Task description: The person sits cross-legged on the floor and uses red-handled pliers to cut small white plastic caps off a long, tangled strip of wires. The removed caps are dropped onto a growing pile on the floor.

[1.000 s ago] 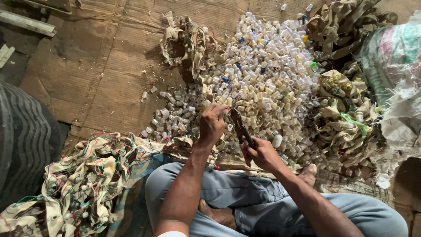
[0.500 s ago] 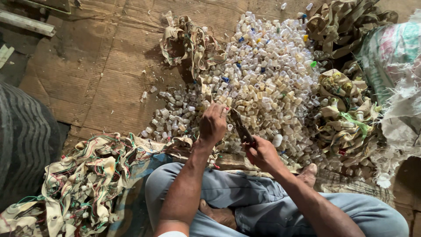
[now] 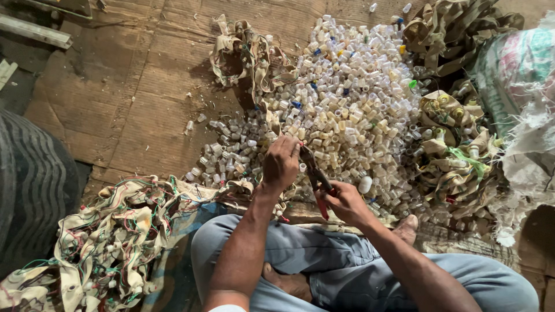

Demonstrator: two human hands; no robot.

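- Two legs (image 3: 347, 266) in light blue trousers were crossed at the bottom, with bare feet tucked in.
- On the left lay cloth strips (image 3: 110, 242) full of red and green wires.
- The right hand (image 3: 347, 203) was closed around the red handles of pliers (image 3: 315, 176), just above the knee.
- The left hand (image 3: 281, 163) was curled, fingers pinched on a small cap (image 3: 302, 167) held at the pliers' tip.
- Just beyond the hands spread a big pile of small pale caps (image 3: 347, 110), some blue, yellow or green.
- More strips (image 3: 248, 55) lay at the pile's far left, and more (image 3: 457, 156) on its right.
- Brown cardboard (image 3: 133, 92) covered the floor.
- A woven sack (image 3: 514, 81) sat at the far right.
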